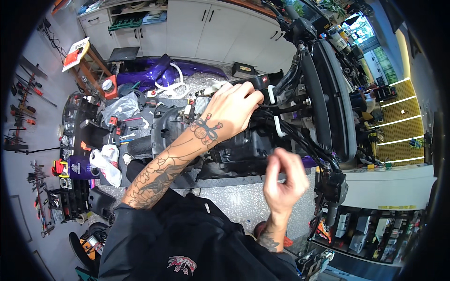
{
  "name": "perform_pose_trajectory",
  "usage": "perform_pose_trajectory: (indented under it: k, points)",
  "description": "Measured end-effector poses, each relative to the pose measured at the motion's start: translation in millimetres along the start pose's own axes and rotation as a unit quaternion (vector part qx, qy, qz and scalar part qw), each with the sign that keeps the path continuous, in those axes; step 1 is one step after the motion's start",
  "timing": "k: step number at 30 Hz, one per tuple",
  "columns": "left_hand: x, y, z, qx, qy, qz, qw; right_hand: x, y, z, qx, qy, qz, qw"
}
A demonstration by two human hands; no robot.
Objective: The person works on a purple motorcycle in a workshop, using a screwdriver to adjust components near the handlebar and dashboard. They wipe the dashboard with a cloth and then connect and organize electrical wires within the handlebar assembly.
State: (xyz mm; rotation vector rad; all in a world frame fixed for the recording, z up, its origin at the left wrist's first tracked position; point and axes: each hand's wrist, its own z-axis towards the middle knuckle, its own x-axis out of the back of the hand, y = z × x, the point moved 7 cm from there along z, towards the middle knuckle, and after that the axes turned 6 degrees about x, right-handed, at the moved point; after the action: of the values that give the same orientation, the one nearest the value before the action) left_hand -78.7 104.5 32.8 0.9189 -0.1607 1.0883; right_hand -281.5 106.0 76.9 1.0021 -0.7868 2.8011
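Observation:
My left hand, its tattooed forearm crossing the centre, curls its fingers over a dark part of a partly stripped scooter, beside a black piece with a red switch; what the fingertips grip is hidden. My right hand is raised below, fingers curled toward the thumb and slightly blurred; anything in it is too small to make out. Two white brackets and thick black cables lie right of my left hand. The black handlebar assembly runs up the right side.
Purple body panels lie by white cabinets. A red drill, plastic bags and small tools lie on the left. Wall-hung tools line the far left. A white bench and shelving stand at the right.

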Motion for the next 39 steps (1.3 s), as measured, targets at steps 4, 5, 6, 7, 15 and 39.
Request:
perform_pose_trajectory:
  k: [4,5,6,7,15,39]
  points:
    - [5,-7,-4,-0.032,-0.002,-0.061,0.998,-6,-20,62,0.092,-0.053,-0.192,0.976]
    - [7,-12,-4,-0.031,-0.009,-0.080,0.996,-18,-23,76,0.152,-0.082,-0.251,0.953]
    - [8,-18,-3,-0.026,-0.020,-0.107,0.994,-25,-29,77,0.172,-0.116,-0.283,0.936]
    - [8,-23,-3,-0.022,-0.031,-0.132,0.990,-34,-28,78,0.177,-0.161,-0.312,0.920]
    - [-6,-19,-1,-0.089,0.004,-0.057,0.994,-67,-9,80,0.216,-0.198,-0.371,0.881]
    - [-63,-60,77,-0.077,-0.159,-0.049,0.983,-92,1,72,0.283,-0.169,-0.467,0.821]
